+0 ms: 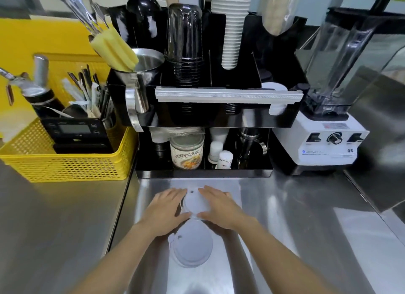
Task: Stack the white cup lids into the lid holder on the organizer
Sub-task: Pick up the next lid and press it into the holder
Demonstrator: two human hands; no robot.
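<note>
A small stack of white cup lids [195, 202] rests on the steel counter in front of the black organizer [206, 116]. My left hand [164, 210] cups its left side and my right hand [221, 206] cups its right side, fingers curled around the rims. Closer to me a single white lid [192, 243] lies flat between my forearms. At the right end of the organizer's upper tier, a white lid stack [274, 87] sits in a compartment behind the silver rail [228, 94].
A yellow basket [65, 164] with a scale and utensils stands at the left. A white-based blender [328, 138] stands at the right. The organizer holds black cups, white cups [230, 30], a steel pitcher [142, 74], and a can [186, 151] below.
</note>
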